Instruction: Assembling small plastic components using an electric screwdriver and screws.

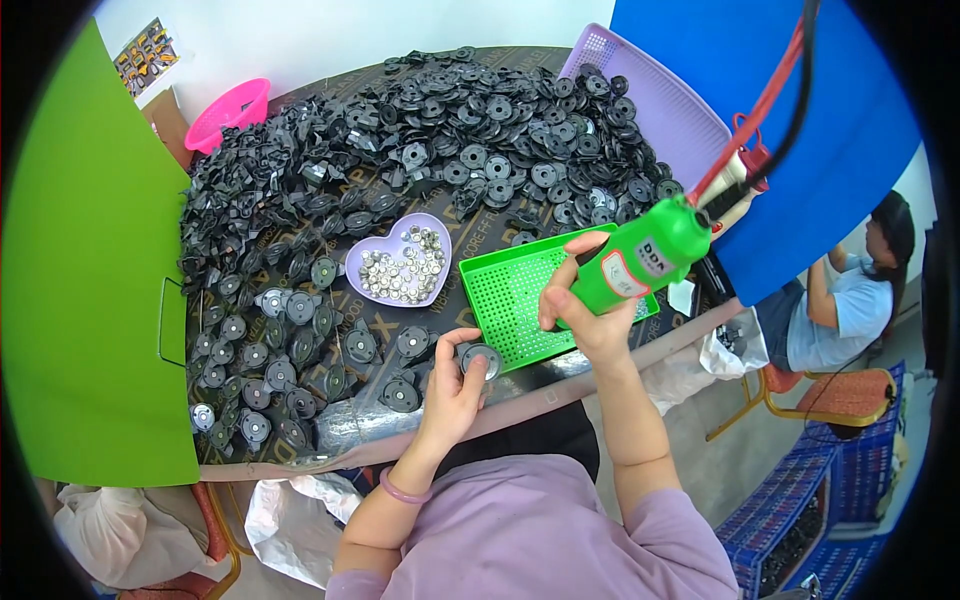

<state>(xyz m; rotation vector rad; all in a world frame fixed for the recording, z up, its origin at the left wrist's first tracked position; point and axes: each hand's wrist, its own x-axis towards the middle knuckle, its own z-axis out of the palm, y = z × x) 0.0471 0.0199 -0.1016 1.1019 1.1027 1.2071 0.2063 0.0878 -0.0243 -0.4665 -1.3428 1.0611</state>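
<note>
Tool (pixel 632 262): green, thick-bodied, held above the right part of the tray; a red line and a black line run up from its top end, and its working end cannot be made out.
Right hand (pixel 592 318): wrapped around the tool, thumb and fingers closed about its body.
Left hand (pixel 456 385): pinching a round part (pixel 480 360) between thumb and fingers, just beside the tray's near left corner.
Round part: dark, with a paler top face, low over the table's near edge, apart from the tool.
Tray (pixel 512 315): bright green, full of small holes, set at a slant near the front of the table (pixel 470 240).
Heart-shaped dish (pixel 436 290): lilac, left of the tray, bearing many small silvery pieces (pixel 385 280).
Black parts (pixel 480 120): heaped in a broad mound across the back and left of the table, many of them round with a hole in the middle.
Loose parts (pixel 280 372): spread over the front left, some with silvery centres.
Baskets: a pink basket (pixel 236 110) at the back left, a purple basket (pixel 655 95) at the back right.
Panels: a green panel (pixel 105 290) on the left, a blue panel (pixel 780 140) on the right.
Co-worker (pixel 850 300): seated beyond the blue panel, in a light blue top.
</note>
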